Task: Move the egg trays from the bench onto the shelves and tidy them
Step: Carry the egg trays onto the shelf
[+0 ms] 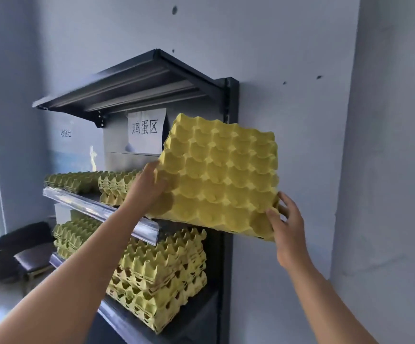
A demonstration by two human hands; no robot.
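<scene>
Here's the egg tray, yellow and empty, up in the air at the centre right of the frame, in front of the right end of the middle shelf. It is tipped steeply: the bumpy side faces the camera, the top edge leans away toward the wall, and the bottom edge runs from the centre down toward the lower right. The top left corner points up at the paper sign. The tray looks close to square, so no long axis can be told.

The left hand grips the left edge, its fingers close together and curled onto the tray. The right hand pinches the lower right corner, thumb on the near face, fingers spread behind the edge.

On the middle shelf, left of centre, lie a low pile of trays and just beside it a taller pile, partly hidden by the left hand. On the lower shelf stands a big stack under the held tray, with a smaller stack further left. The top shelf juts out above the sign. A dark stool sits at the lower left.
</scene>
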